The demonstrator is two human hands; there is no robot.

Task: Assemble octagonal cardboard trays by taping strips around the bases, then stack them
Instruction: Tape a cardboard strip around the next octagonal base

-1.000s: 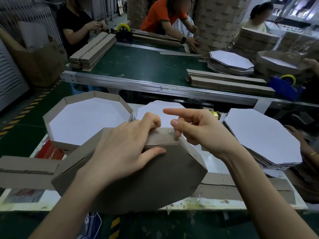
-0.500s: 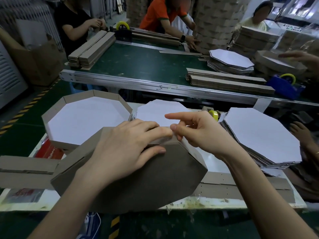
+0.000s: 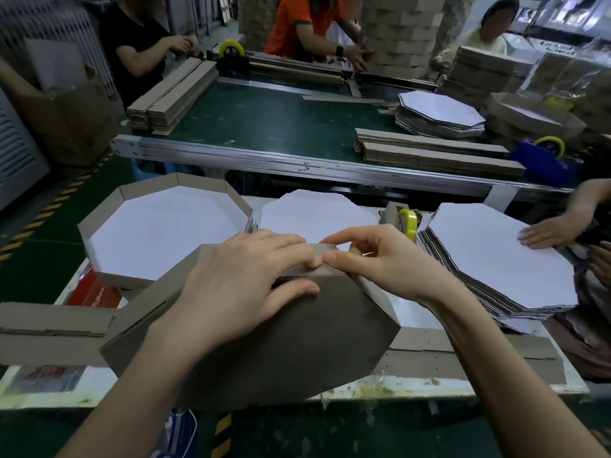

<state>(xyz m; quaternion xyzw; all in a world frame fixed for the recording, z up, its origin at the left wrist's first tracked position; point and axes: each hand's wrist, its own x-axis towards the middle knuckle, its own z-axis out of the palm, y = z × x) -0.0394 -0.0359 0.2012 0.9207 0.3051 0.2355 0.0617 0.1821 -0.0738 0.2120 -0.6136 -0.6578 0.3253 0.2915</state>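
Note:
A brown octagonal cardboard tray (image 3: pixel 281 352) stands tilted on the white table, its underside facing me. My left hand (image 3: pixel 241 282) grips its top edge, fingers over the side strip and thumb on the base. My right hand (image 3: pixel 373 259) pinches the strip at the top corner, thumb on the outer face and index finger on the rim, touching my left fingertips. A finished tray (image 3: pixel 99 219) with a white inside lies at the left. A loose white octagonal base (image 3: pixel 314 213) lies behind my hands.
A stack of white bases (image 3: pixel 496 256) sits at the right, with another person's hand (image 3: pixel 549 231) on it. A yellow tape roll (image 3: pixel 408 221) stands between the stack and the loose base. Flat cardboard strips (image 3: pixel 49 319) lie along the front edge. Beyond is a green conveyor (image 3: pixel 281 120).
My right index finger, straight a second ago, has curled down onto the strip's rim and my thumb has slid to the corner. Another person's hand has come onto the stack of bases.

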